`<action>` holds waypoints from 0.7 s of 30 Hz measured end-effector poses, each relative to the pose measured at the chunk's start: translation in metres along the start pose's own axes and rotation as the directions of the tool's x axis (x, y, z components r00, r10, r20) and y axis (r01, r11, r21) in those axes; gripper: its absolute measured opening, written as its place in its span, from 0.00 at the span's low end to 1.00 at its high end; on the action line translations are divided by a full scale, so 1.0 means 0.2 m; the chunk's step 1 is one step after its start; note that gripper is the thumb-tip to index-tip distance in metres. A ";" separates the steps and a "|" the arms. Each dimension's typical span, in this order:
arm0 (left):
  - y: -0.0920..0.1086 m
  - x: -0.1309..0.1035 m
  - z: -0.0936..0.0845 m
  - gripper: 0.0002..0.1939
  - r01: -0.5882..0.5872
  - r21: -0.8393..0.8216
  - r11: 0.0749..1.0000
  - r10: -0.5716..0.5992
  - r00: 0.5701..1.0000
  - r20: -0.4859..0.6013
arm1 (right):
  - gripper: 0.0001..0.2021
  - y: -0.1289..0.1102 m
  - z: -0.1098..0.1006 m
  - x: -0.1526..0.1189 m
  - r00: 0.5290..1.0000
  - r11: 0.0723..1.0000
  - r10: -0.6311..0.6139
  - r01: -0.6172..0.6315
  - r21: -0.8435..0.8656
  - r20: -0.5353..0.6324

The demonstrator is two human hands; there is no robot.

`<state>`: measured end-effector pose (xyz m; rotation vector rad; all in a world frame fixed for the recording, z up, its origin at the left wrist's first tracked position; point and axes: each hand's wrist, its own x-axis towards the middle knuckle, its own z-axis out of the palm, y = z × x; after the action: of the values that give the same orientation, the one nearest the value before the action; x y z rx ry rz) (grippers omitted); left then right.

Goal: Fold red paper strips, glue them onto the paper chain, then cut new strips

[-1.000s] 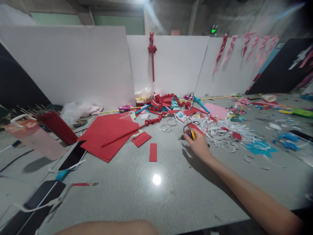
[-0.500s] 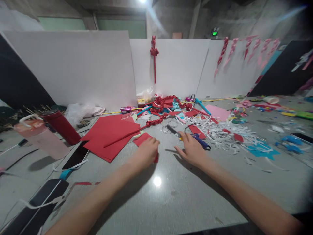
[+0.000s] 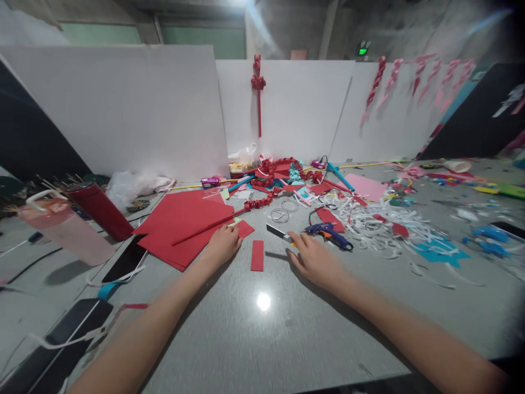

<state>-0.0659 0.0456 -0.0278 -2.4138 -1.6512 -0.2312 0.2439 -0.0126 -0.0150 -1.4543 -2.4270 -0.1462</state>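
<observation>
My left hand point(image 3: 223, 244) is over the near left part of a small red paper piece point(image 3: 246, 229), fingers bent together on it; the fingertips are partly hidden. Beside that hand, a narrow red paper strip point(image 3: 257, 256) lies flat on the table. My right hand point(image 3: 312, 256) is closed around a utility knife point(image 3: 276, 232). Its dark blade points left, above the table, and a bit of yellow handle shows at the fingers. Just beyond the right hand rests a blue glue gun point(image 3: 334, 234). Large red paper sheets point(image 3: 184, 219) lie left of my left hand.
White paper shreds point(image 3: 375, 224) are heaped on the right, near a blue paper piece point(image 3: 443, 251). A red flask point(image 3: 100, 210) and a pink-lidded bottle point(image 3: 68, 232) stand at left. Wire rings point(image 3: 280, 215) lie ahead. White boards point(image 3: 287, 104) stand behind the table.
My left hand has moved left off the narrow red strip, which now lies fully in view. My right hand has shifted slightly left with the knife, its blade lower.
</observation>
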 end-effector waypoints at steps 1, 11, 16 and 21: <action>0.00 0.00 0.00 0.16 0.000 0.002 1.000 0.000 1.000 -0.001 | 0.23 0.00 0.00 0.00 1.000 1.000 0.007 -0.007 0.010 0.004; -0.01 0.00 -0.03 0.18 0.035 0.028 0.999 -0.035 0.999 -0.002 | 0.24 0.00 0.01 0.00 0.999 0.999 0.029 -0.030 0.042 0.022; -0.01 0.01 -0.01 0.16 -0.018 0.086 0.996 0.020 0.999 -0.029 | 0.24 -0.01 0.02 0.00 0.999 0.999 0.029 -0.031 0.043 0.045; -0.02 0.02 0.01 0.18 0.002 0.084 0.996 -0.003 1.000 0.005 | 0.24 -0.01 0.04 0.00 0.998 0.999 0.043 -0.044 0.026 0.050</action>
<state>-0.0691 0.0505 -0.0284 -2.3529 -1.6320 -0.1530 0.2403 -0.0119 -0.0218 -1.5150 -2.4244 -0.0681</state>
